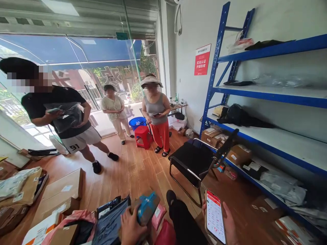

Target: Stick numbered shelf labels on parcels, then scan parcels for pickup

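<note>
At the bottom middle, my left hand [132,224] grips the near left side of a brown parcel with blue tape [146,207]. A dark plastic mailer bag [111,221] lies just left of that hand, and a small pink packet [158,216] is on the parcel's right. My right hand [228,221], at the bottom right, is wrapped round a smartphone [215,216]. The phone's lit screen shows a red top bar and rows of small icons.
Cardboard boxes [61,187] and bagged parcels cover the floor at left. A black chair [191,156] stands before a blue shelving rack [268,95] at right. Beyond are three people, one holding a dark plastic package [67,119], a red stool [142,136] and a blue tub [137,122].
</note>
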Tool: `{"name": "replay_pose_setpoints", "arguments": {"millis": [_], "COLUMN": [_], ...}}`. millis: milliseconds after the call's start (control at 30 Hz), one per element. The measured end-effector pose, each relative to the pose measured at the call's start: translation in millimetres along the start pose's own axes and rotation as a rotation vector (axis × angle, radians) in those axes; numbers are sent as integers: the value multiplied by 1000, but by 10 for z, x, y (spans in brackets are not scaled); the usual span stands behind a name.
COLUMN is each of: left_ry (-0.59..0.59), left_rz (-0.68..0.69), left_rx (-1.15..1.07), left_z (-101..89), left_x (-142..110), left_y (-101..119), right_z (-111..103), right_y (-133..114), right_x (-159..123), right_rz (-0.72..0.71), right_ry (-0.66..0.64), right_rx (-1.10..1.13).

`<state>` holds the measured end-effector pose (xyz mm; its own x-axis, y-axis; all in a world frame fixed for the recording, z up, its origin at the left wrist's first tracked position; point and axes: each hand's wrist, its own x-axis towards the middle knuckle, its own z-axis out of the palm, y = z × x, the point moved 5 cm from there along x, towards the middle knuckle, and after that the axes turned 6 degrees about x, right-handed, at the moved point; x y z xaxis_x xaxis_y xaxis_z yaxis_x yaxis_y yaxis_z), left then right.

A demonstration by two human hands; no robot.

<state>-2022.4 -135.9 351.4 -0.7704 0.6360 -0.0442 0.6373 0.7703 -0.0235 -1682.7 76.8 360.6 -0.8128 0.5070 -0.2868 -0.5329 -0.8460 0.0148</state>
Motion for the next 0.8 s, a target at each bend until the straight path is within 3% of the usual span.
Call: {"name": "replay_pose_setpoints", "arguments": {"millis": [133,233,367,467,533,600,667,800], "left_ry": [144,165,198,252,291,283,223,74], "left_rz": [208,225,289,347,374,396,443,619], "left_rx": [-90,-127,-159,-159,-163,-175,-202,-289], "left_z": [-202,-363,-613,-763,-821,-832,-811,-797], "left_x": [1487,2510,3720,4502,5003,5525,6074,7168], "left_y": [427,670,1021,1273,1427,1583,1768,2252], "right_z": [27,282,1127,1784,2051,2147,2103,1906], "right_y": [-691,-1169,-1487,-1564,-1621,-1702,-1821,-2106], "right_x": [1310,2456,3836,4622,5052,5440,5804,6439], "right_rz": [-29,-40,-12,45,62,64,13,-251], "right_ry": [75,126,69,-16,-40,-25,23,146], "right_rx": [-41,-44,29,75,85,90,84,9]}}
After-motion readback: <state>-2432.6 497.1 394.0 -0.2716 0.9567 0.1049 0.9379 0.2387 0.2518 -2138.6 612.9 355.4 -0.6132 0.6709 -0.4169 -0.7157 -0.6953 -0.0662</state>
